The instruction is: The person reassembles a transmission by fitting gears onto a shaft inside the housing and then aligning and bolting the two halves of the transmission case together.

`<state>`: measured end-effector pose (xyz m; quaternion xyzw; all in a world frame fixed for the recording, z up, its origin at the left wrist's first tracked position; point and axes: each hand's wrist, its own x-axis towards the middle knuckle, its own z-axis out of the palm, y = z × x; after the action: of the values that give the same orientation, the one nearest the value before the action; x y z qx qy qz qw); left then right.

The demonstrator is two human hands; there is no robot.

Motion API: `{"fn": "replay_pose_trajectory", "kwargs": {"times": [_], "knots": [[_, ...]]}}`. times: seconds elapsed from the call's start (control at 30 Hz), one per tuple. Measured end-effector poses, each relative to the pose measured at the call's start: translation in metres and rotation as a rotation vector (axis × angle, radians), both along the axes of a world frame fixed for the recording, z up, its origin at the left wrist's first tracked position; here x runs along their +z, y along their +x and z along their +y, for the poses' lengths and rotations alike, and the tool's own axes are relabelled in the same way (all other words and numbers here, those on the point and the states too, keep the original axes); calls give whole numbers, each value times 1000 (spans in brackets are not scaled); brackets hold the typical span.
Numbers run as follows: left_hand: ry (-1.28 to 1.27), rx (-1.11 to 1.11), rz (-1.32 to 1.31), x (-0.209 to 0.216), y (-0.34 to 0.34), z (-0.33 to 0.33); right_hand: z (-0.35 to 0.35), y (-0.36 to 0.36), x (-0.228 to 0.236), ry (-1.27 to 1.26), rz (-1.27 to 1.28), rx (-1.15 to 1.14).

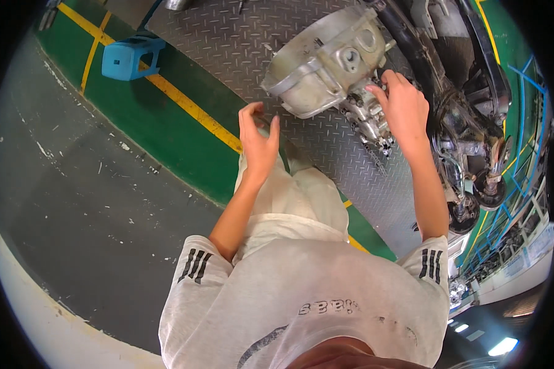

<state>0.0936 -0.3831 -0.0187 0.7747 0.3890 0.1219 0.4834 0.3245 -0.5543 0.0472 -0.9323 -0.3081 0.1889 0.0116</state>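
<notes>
A large silvery cast-metal gearbox housing, round and flared on its left side, lies on a textured steel plate. Against its lower right sits a smaller metal assembly with many small fittings. My right hand hovers at the upper right of that assembly, thumb and forefinger apart; the frame does not show whether the fingertips touch it. Below and left of the housing, my left hand is in the air before my legs. Its fingers are loosely bent, the thumb stands away from them, and nothing is held.
Dark, greasy vehicle parts with bars and hoses crowd the right side. A blue box-shaped object with a handle stands at the upper left. The diamond-pattern steel plate borders a green floor with yellow lines. Blue railings run along the far right.
</notes>
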Motion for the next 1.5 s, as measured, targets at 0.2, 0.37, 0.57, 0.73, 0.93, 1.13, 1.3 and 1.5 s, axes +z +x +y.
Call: {"fn": "replay_pose_trajectory", "kwargs": {"times": [0.2,0.37,0.57,0.73,0.93,1.13,1.3,1.5], "knots": [[324,-97,-207,-25,28,15,12,-2,-1,-110,-47,-73],[273,-52,-370,-38,30,28,7,-18,-13,48,-139,-123],[135,18,-303,-23,23,27,-6,-45,-1,229,-121,-281],[22,18,-330,2,23,21,-4,-44,-13,189,-237,-270],[121,-161,-172,39,-15,32,-6,-34,-2,155,-175,-186],[287,-72,82,-22,-195,88,5,-26,-5,-39,-85,-219],[171,221,452,-48,-356,90,11,-20,-7,62,-103,-186],[-53,328,796,-57,-442,45,1,-9,-22,-22,-25,-146]]}}
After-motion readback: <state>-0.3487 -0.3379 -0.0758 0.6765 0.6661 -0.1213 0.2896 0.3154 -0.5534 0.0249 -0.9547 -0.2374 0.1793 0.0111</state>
